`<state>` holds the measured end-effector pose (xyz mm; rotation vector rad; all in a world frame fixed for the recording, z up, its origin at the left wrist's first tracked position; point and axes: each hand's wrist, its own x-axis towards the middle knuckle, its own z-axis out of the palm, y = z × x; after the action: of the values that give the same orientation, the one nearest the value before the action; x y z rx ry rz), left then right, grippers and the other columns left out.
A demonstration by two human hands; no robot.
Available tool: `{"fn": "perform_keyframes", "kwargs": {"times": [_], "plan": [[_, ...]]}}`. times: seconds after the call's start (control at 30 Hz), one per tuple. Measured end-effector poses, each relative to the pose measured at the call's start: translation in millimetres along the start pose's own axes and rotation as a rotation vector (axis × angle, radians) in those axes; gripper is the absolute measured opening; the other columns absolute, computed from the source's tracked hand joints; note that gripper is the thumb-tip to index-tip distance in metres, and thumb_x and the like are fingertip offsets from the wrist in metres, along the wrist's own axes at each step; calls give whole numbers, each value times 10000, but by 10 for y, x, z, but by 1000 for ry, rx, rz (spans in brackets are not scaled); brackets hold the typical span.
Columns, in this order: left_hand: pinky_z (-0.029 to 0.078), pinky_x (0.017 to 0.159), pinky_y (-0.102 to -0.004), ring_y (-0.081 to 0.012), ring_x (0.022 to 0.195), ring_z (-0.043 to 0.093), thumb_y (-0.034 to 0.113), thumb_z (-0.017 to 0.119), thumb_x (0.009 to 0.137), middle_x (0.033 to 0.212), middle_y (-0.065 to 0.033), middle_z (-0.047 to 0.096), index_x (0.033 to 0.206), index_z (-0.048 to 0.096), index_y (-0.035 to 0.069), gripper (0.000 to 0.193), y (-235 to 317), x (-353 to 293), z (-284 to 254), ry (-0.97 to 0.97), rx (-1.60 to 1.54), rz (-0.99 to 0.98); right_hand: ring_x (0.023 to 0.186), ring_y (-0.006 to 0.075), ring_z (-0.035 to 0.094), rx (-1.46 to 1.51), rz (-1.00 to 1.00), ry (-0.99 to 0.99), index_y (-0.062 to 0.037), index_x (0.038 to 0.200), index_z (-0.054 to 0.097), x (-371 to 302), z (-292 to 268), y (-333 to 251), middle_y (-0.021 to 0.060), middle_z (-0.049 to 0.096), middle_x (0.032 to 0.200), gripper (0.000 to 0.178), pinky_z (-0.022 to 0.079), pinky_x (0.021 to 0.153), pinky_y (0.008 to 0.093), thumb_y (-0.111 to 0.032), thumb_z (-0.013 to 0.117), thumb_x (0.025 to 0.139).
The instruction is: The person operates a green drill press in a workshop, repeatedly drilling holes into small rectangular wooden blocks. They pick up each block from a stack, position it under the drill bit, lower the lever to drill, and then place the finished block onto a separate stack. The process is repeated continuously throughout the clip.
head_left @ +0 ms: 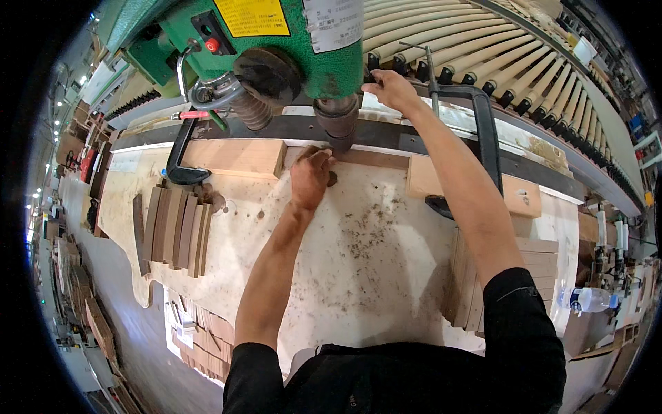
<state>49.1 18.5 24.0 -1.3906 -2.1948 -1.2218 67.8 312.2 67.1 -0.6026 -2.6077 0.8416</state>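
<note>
A green drill press [334, 76] stands over the pale board table [358, 255], its dark chuck [336, 119] pointing down. Just left of and below the chuck, my left hand [310, 178] is closed, its fingertips on the near end of a brown wooden strip [376, 159] lying along the fence [289, 129]. The drill tip and that end of the strip are hidden. My right hand [394, 91] reaches to the press's right side, fingers curled round a dark handle [368, 77] mostly hidden by the hand and the machine.
Clamps [181, 155] [488, 131] hold pale wood blocks [234, 158] [520, 196] by the fence. Brown strips stand at left [172, 231]; more wood pieces are stacked at right [465, 290]. A water bottle [589, 299] lies beyond. A roller conveyor [476, 55] curves behind. Shavings dot the table.
</note>
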Motion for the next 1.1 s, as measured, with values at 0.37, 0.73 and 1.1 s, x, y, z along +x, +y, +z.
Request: {"fn": "perform_keyframes", "kwargs": {"times": [0.37, 0.73, 1.1], "plan": [[498, 723, -427, -336, 831, 624, 201, 673, 828, 869, -151, 638, 1000, 636, 32, 244, 161, -236, -305, -376, 244, -139, 868, 158, 672, 279, -126, 141, -104, 1292, 558, -997, -2082, -302, 60, 676, 1075, 467, 545, 782, 292, -419, 583, 949], [514, 556, -342, -255, 641, 614, 114, 766, 758, 811, -134, 611, 1020, 700, 25, 285, 2168, -1806, -476, -273, -129, -407, 690, 170, 669, 524, -30, 108, -41, 1187, 606, -860, -2263, -418, 86, 660, 895, 321, 561, 539, 311, -257, 572, 952], [483, 765, -431, -332, 857, 584, 195, 728, 765, 925, -153, 590, 1175, 597, -39, 491, 2626, -1872, -93, -518, -13, -63, 699, 155, 670, 485, -44, 117, -41, 1188, 603, -854, -2242, -436, 72, 669, 879, 325, 545, 556, 286, -265, 569, 954]]}}
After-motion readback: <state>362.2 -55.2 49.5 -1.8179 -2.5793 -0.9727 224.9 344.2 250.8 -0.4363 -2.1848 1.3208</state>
